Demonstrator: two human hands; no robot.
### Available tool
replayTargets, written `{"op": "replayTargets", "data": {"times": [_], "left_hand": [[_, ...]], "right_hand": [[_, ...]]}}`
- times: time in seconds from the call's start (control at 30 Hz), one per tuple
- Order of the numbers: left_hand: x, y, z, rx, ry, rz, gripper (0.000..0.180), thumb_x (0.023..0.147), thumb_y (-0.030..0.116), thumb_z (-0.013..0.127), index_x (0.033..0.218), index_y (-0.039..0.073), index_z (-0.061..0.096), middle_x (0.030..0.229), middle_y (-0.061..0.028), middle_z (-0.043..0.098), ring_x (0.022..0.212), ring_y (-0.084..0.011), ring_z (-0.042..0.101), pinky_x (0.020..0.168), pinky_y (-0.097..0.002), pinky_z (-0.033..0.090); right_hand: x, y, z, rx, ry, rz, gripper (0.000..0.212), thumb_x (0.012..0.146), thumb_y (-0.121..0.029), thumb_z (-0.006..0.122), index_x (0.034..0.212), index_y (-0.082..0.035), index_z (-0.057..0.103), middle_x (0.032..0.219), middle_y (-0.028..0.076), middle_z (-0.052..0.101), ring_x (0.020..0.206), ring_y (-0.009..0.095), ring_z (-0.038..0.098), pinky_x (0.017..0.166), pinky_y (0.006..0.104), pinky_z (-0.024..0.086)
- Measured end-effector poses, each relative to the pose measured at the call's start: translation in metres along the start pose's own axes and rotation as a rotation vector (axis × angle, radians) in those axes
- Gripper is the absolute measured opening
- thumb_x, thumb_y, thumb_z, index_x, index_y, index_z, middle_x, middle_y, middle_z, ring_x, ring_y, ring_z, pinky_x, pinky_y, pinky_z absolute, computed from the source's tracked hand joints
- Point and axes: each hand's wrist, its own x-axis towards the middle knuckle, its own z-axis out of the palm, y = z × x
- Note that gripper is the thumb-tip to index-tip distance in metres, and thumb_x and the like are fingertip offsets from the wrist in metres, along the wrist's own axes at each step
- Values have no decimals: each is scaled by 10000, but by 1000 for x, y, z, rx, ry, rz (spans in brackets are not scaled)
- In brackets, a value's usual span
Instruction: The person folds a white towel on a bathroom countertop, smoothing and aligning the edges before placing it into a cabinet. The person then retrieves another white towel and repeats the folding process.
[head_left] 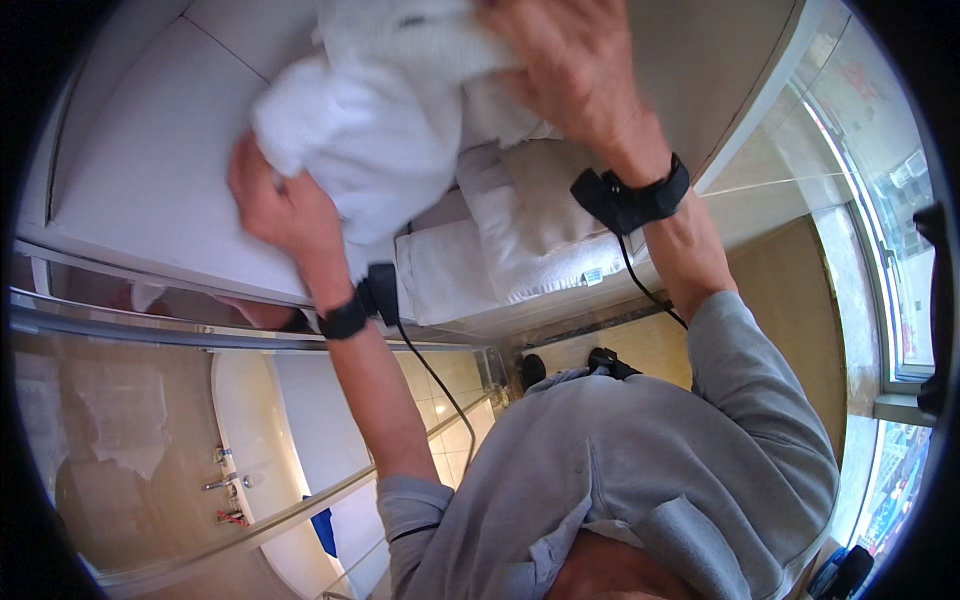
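Observation:
A bunched white towel [370, 135], partly blurred, hangs loosely between my hands at the top of the view. My left hand [285, 205] is closed on its left edge, fingers curled into the cloth. Higher up on the right, my right hand [575, 75] grips the towel's upper right part; its fingertips are blurred and partly hidden by the cloth. Below the bunched towel, a folded white towel [445, 270] lies on the white surface [150, 170]. Another folded white towel [530, 215], with a small pale tag, overlaps it on the right.
Black straps with small boxes and cables circle both my wrists. On the left, past a glass panel and metal rail [180, 332], is a bathtub [262, 440] with metal taps [228, 485]. At the right stands a window [910, 290]. Tan flooring [780, 310] lies below.

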Motion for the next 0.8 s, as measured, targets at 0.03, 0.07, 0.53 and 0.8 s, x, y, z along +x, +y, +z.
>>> {"op": "replayTargets", "data": {"times": [0.03, 0.07, 0.53, 0.8], "left_hand": [[-23, 0, -10, 36, -118, -5, 321, 968, 39, 683, 1278, -16, 747, 1291, -237, 746, 1256, -446, 684, 1126, -502, 523], [-48, -3, -24, 84, -240, -8, 358, 951, 29, 659, 1297, -23, 733, 1321, -249, 730, 1279, -452, 669, 1134, -515, 515], [-229, 43, -117, 95, -595, -68, 400, 813, -135, 608, 1191, -70, 719, 1292, -155, 768, 1276, -423, 645, 1152, -541, 489], [-230, 58, -134, 163, -792, -100, 589, 771, -81, 714, 1356, -14, 679, 1472, -113, 694, 1440, -437, 539, 1230, -547, 421]], "right_hand": [[-12, -7, -2, 11, -57, -45, 357, 741, -118, 827, 1082, -46, 748, 1160, 166, 763, 1240, 352, 693, 1231, 626, 391], [-26, -18, -2, 33, -109, -87, 388, 725, -128, 812, 1100, -54, 743, 1087, 165, 780, 1193, 331, 719, 1264, 627, 375], [-177, -104, -43, 466, -578, -19, 152, 778, -46, 721, 894, -25, 626, 1120, 133, 748, 1223, 307, 681, 1262, 675, 370], [-183, -115, -41, 478, -585, 5, 152, 807, -104, 683, 894, -37, 578, 1072, 138, 697, 1224, 313, 648, 1280, 675, 348]]}}
